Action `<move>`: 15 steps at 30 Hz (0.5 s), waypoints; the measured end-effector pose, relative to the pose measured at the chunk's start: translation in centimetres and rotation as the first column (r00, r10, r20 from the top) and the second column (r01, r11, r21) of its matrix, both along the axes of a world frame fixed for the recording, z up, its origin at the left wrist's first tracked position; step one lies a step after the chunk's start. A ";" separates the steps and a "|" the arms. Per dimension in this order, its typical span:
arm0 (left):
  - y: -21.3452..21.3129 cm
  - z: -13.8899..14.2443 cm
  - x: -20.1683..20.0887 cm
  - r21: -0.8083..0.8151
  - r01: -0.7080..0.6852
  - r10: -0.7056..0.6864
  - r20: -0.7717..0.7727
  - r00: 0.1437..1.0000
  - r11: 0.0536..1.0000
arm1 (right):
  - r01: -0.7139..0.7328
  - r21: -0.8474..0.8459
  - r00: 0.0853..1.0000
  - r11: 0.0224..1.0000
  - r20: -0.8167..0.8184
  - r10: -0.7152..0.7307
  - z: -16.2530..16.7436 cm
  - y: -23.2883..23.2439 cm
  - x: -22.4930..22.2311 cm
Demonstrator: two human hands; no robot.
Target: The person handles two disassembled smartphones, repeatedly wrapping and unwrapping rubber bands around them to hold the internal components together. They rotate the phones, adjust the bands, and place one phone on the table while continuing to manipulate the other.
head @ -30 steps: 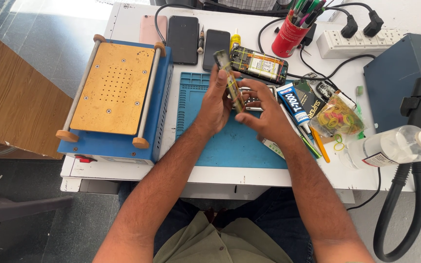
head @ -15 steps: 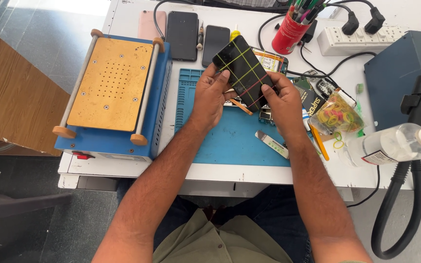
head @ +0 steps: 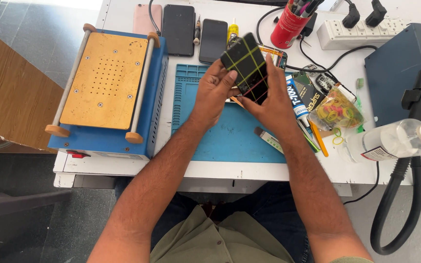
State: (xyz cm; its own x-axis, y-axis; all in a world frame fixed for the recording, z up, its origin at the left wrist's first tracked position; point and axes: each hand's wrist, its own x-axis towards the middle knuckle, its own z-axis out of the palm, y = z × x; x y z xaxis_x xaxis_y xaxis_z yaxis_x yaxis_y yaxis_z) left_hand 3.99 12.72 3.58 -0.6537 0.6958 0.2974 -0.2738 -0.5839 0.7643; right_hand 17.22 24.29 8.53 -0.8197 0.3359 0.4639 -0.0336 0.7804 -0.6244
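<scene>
The phone (head: 247,68) is dark and flat, with yellow and red rubber bands (head: 252,62) wrapped across it. It is held up in the air, above the top edge of the blue mat (head: 225,134). The left hand (head: 214,92) grips its left side, with the thumb on the front. The right hand (head: 269,104) holds it from below and from the right, fingers closed on the edge.

To do this well, I think both hands should hold the edges only and press softly, so the bands do not slip. It looks best to keep the phone flat over the mat, so it lands soft if it falls.

Just right of the hands lie a glue tube (head: 296,97) and a bag of bands (head: 336,109). A red cup (head: 288,27) of tools stands behind. A blue machine (head: 105,90) sits well to the left.
</scene>
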 end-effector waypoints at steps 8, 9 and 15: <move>0.0 0.5 1.1 0.060 0.180 -0.168 -0.172 0.971 0.982 | -0.113 -0.384 0.966 0.917 0.173 0.191 1.2 3.3 1.9; -0.1 0.7 1.4 0.074 0.169 -0.156 -0.156 0.975 0.983 | -0.147 -0.408 0.951 0.901 0.191 0.242 1.5 3.5 1.9; -0.3 2.0 2.9 -0.046 -0.420 0.339 -0.513 0.789 0.906 | -0.119 -0.535 0.944 0.836 0.200 0.263 6.0 3.7 3.4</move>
State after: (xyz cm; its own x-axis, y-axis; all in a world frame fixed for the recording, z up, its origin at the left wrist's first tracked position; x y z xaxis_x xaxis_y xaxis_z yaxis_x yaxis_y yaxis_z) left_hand 6.90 12.43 5.57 -0.6739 0.4840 0.5582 0.3727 -0.4296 0.8225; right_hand 20.60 27.94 14.57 -0.9566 0.2890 0.0369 0.0675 0.3432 -0.9369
